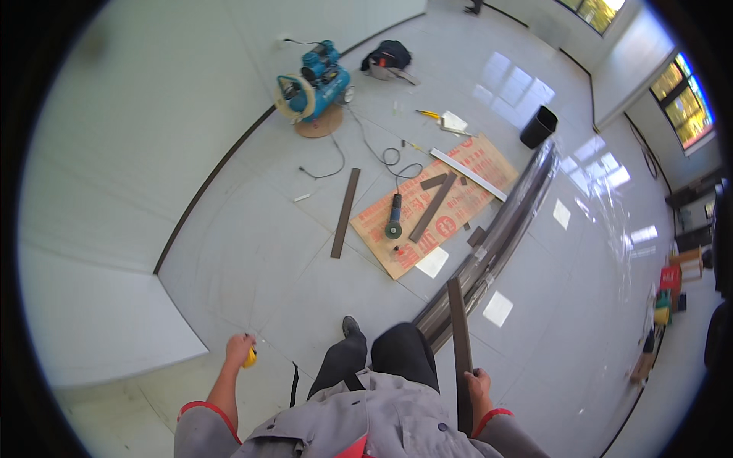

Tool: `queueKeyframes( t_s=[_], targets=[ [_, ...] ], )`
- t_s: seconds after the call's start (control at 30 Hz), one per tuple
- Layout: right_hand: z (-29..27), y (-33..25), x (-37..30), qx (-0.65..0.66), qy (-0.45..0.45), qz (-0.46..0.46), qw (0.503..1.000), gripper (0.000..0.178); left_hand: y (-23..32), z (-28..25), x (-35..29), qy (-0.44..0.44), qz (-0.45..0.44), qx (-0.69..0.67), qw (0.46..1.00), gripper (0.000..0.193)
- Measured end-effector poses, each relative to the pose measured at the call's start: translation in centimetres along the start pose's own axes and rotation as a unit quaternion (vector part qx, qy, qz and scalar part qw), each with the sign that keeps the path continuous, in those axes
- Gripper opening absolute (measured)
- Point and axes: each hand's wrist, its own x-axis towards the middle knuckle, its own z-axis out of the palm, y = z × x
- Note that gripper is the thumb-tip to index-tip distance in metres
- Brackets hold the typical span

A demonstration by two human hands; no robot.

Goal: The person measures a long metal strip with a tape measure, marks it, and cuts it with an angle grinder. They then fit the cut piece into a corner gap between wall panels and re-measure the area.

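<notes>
My left hand [240, 348] is closed round a small yellow and black tape measure [250, 357], held out to my left above the floor. On the other side, my right hand [479, 383] grips a long dark brown skirting board [459, 328] by its edge. The board stands tilted beside my right leg, its far end reaching over a plastic-wrapped bundle of similar boards [500, 237]. Ahead, an angle grinder [394, 217] lies on a flattened cardboard sheet [372, 243], with a cut board piece [434, 208] beside it.
A loose brown board [346, 214] lies left of the cardboard. Farther off stand a blue air compressor [324, 84] and a black bin [539, 127]. The grinder's cord [391, 158] loops over the tiles. A dark bag [387, 56] sits at the back; white wall [114, 191] rises on the left.
</notes>
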Motion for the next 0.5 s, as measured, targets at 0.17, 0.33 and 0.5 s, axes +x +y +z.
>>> queueKeyframes(
  t_s=[0.17, 0.33, 0.5],
  targets=[
    [4.5, -9.6, 2.8, 0.143, 0.009, 0.075, 0.987, 0.031, 17.6, -8.3, 12.6, -0.037, 0.114, -0.01, 0.993, 0.039],
    [11.7, -16.4, 11.8, 0.208, 0.036, 0.125, 0.969, 0.022, 25.0, -8.1, 22.3, -0.131, 0.158, 0.112, 0.972, 0.04],
    [17.1, -21.4, 17.9, 0.194, 0.053, 0.183, 0.962, 0.021, 34.5, -6.6, 27.1, -0.247, 0.131, 0.179, 0.943, 0.042]
  ],
)
